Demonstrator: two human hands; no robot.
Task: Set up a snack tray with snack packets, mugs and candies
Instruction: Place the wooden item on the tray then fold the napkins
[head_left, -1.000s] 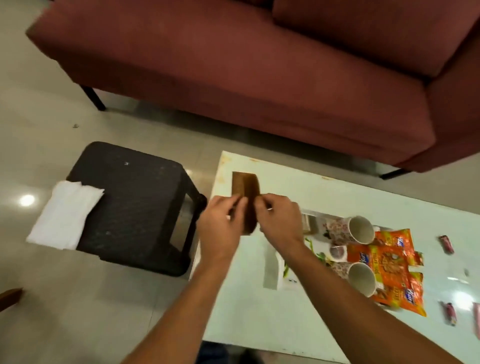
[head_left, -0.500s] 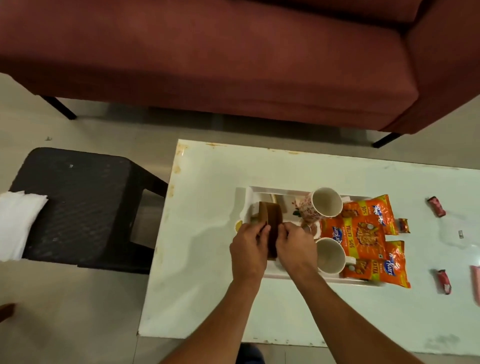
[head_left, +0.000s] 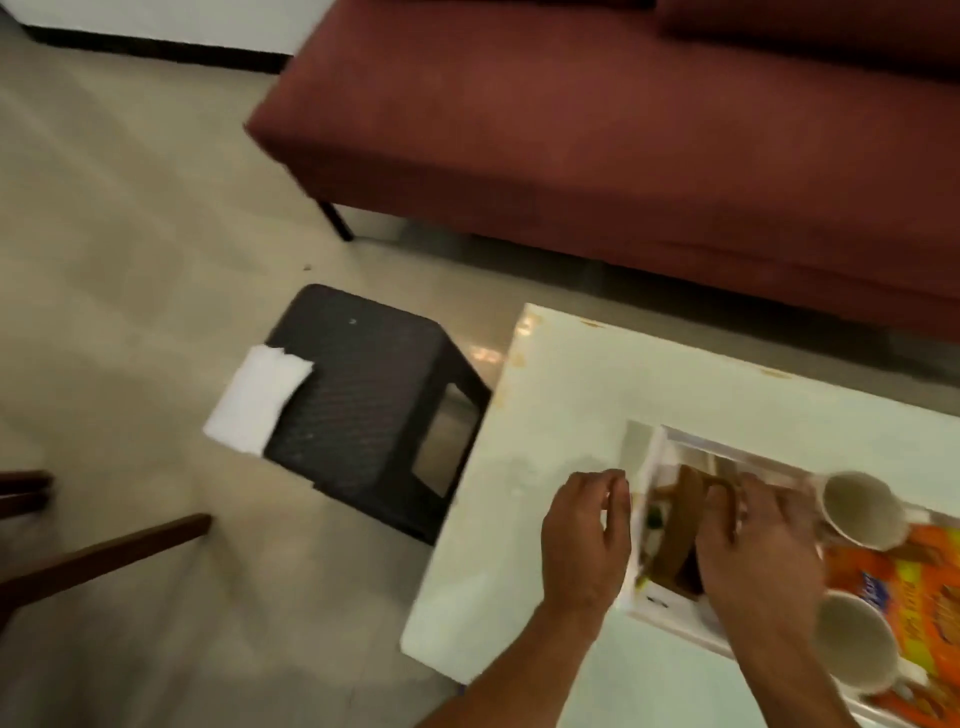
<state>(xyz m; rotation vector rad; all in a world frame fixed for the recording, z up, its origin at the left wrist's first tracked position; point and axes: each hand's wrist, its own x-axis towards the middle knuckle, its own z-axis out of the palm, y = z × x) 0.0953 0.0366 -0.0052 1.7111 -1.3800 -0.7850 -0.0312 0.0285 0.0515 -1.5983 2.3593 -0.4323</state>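
A brown packet (head_left: 680, 535) is pinched by the right hand (head_left: 756, 545) inside the white tray (head_left: 654, 605) on the table (head_left: 561, 395). The left hand (head_left: 584, 540) is held beside the tray rim, fingers (head_left: 618, 486) curled, gripping nothing. Two mugs (head_left: 860, 509) and orange snack packets (head_left: 914, 577) are seen in the tray.

Maroon sofa (head_left: 597, 130) runs along my 12 to 2 o'clock. Black woven stool (head_left: 363, 400) sits at my 10 o'clock, near the white table (head_left: 561, 395); a white folded cloth (head_left: 254, 402) overhangs its left edge. Wooden chair legs (head_left: 98, 556) at 9 o'clock, blurred
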